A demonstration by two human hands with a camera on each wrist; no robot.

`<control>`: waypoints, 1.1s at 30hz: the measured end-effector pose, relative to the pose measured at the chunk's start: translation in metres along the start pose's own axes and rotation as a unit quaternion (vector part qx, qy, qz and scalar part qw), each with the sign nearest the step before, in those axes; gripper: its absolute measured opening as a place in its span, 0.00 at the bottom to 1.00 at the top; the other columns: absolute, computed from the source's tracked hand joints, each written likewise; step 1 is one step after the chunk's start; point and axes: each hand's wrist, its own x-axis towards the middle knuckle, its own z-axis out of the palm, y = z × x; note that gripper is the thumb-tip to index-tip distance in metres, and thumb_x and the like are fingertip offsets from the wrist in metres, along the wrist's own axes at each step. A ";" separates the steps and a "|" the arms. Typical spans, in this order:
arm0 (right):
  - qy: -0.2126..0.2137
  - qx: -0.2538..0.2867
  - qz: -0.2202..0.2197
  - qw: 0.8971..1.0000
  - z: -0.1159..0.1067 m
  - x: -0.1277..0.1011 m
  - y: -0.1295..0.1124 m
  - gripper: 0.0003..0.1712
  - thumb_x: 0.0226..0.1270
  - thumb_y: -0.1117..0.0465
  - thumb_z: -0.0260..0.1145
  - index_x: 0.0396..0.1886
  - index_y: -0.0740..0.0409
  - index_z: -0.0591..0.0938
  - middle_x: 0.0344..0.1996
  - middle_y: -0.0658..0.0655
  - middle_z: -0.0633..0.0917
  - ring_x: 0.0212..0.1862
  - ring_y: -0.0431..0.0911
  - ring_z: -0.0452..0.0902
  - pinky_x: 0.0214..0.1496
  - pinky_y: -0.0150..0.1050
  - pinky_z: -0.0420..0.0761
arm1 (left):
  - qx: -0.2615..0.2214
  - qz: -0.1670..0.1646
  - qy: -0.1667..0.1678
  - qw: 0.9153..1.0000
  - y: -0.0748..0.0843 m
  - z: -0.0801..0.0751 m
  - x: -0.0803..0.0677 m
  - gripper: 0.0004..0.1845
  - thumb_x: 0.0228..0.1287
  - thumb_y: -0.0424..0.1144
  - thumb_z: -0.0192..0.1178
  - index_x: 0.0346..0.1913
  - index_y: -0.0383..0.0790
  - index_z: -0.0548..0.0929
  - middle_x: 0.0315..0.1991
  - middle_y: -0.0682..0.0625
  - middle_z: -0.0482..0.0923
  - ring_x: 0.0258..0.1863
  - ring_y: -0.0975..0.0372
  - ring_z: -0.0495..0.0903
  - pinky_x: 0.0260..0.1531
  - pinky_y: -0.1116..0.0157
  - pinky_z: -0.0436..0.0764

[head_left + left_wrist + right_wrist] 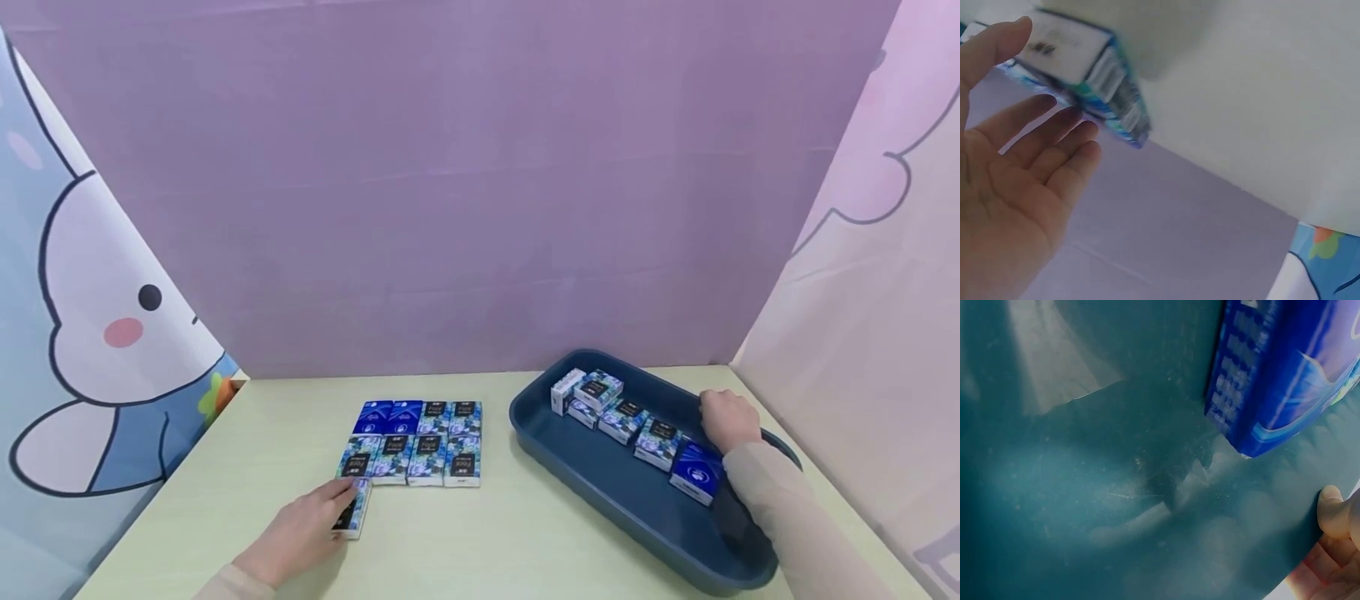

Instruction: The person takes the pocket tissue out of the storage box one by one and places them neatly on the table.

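My left hand [303,529] is at a floral tissue pack [361,510] lying on the table in front of the left column of packs. Its fingertips touch the pack's left side. In the left wrist view the fingers are loosely extended and the thumb lies by the pack's white end [1063,47]. My right hand [729,419] grips the far right rim of a dark blue tray [600,487], thumb inside. Near that hand, a plain blue tissue pack [697,472] ends a diagonal line of several floral packs [658,442] in the tray.
Several tissue packs form two tight rows on the table: two blue packs [388,417] and two floral ones behind, floral packs [427,460] in front. One pack [598,388] lies atop others at the tray's far end. A purple backdrop [480,208] stands behind the table.
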 end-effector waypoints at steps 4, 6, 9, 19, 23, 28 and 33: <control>-0.002 0.002 0.003 1.000 -0.001 -0.001 -0.002 0.05 0.56 0.71 0.60 0.26 0.71 0.79 0.21 0.68 0.80 0.22 0.59 0.76 0.20 0.53 0.76 | -0.001 0.029 0.012 1.000 0.012 -0.008 0.005 0.30 0.46 0.40 0.70 0.54 0.31 0.77 0.55 0.39 0.74 0.54 0.47 0.74 0.50 0.50 0.76; -0.002 0.002 0.003 1.000 -0.001 0.000 -0.002 0.04 0.55 0.71 0.61 0.26 0.71 0.79 0.21 0.68 0.80 0.22 0.59 0.76 0.20 0.53 0.76 | 0.006 0.065 0.039 0.997 0.020 -0.012 0.008 0.29 0.45 0.39 0.70 0.52 0.31 0.77 0.53 0.39 0.76 0.53 0.47 0.75 0.50 0.52 0.77; -0.001 0.001 0.002 1.000 -0.002 0.000 -0.003 0.04 0.55 0.71 0.61 0.26 0.71 0.79 0.21 0.69 0.80 0.22 0.60 0.76 0.19 0.53 0.75 | 0.017 0.132 0.086 0.987 0.035 -0.017 0.015 0.28 0.44 0.39 0.69 0.51 0.31 0.78 0.51 0.40 0.77 0.51 0.50 0.77 0.47 0.56 0.79; 0.003 -0.004 -0.001 1.000 -0.003 -0.002 -0.002 0.03 0.54 0.71 0.61 0.25 0.70 0.79 0.21 0.69 0.80 0.22 0.61 0.75 0.19 0.54 0.74 | 0.014 0.290 0.132 0.948 0.125 -0.037 0.059 0.23 0.54 0.41 0.63 0.54 0.39 0.77 0.52 0.48 0.78 0.50 0.60 0.78 0.49 0.66 0.78; 0.003 -0.004 0.000 1.000 -0.004 -0.001 -0.002 0.04 0.55 0.72 0.60 0.25 0.70 0.79 0.20 0.68 0.80 0.22 0.61 0.75 0.18 0.53 0.74 | 0.043 0.362 0.130 0.922 0.169 -0.041 0.084 0.20 0.58 0.41 0.60 0.55 0.41 0.78 0.53 0.51 0.77 0.52 0.63 0.77 0.50 0.71 0.77; 0.009 -0.003 0.005 1.000 -0.003 -0.002 -0.002 0.04 0.55 0.71 0.60 0.24 0.70 0.79 0.20 0.69 0.80 0.22 0.61 0.75 0.18 0.53 0.74 | 0.059 0.399 0.047 0.914 0.224 -0.046 0.119 0.20 0.63 0.41 0.56 0.58 0.46 0.75 0.57 0.56 0.75 0.55 0.68 0.74 0.51 0.75 0.74; 0.004 -0.004 0.002 1.000 -0.002 -0.001 0.000 0.04 0.55 0.71 0.60 0.25 0.70 0.79 0.21 0.69 0.80 0.22 0.61 0.75 0.17 0.53 0.74 | 0.119 0.377 -0.034 0.918 0.278 -0.049 0.150 0.20 0.63 0.44 0.57 0.58 0.51 0.75 0.52 0.61 0.76 0.47 0.71 0.76 0.47 0.76 0.75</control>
